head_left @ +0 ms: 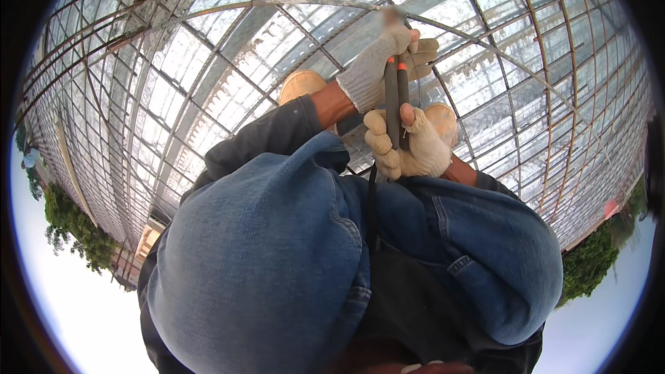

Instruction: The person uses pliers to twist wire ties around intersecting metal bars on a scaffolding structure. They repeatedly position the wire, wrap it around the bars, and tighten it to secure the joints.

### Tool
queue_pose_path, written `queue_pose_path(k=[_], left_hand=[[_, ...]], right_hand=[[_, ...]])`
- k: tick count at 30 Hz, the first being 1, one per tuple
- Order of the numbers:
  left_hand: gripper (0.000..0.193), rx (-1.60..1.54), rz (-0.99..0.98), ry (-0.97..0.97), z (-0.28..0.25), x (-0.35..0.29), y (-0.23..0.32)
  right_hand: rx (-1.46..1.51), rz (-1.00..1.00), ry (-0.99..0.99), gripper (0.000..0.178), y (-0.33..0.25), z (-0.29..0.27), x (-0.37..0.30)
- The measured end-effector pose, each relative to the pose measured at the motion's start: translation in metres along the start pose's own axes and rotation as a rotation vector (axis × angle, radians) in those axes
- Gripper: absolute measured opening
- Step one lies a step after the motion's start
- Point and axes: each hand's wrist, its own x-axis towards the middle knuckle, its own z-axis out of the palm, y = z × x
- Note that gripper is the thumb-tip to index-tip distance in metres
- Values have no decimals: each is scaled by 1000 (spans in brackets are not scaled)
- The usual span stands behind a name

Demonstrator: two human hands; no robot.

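Observation:
My right hand (422, 147), in a pale work glove with the thumb tip bare, is closed around the dark handles of a pair of pliers (392, 107). Orange bands ring the handles near their upper end; the jaws are hidden behind my left hand (388, 52). That hand wears a grey knitted glove and is curled by the jaw end, close to a rebar rod (312, 3). What its fingers grip is hidden, and a blur covers the spot just above. A thin wire (420, 90) hangs beneath its fingers.
A rebar grid (228, 41) spreads all around over shiny ribbed metal decking (242, 86). My tan boots (302, 85) stand on it, and my jeans-covered knees (256, 249) are bent close below my hands. Trees (76, 225) rise beyond the edges.

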Motion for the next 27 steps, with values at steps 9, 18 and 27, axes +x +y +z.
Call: queue_pose_path(k=[9,18,27], left_hand=[[25,-225,-23,-69,20,3,-9],[23,45,-22,134,25,3,-13],[27,253,-45,292,18,-1,-7]], right_hand=[[-1399,137,721,62,-69,96,-75],[-1112,-223,817,97,-47,73,-45],[-1123,132,781,73,-25,67,3]])
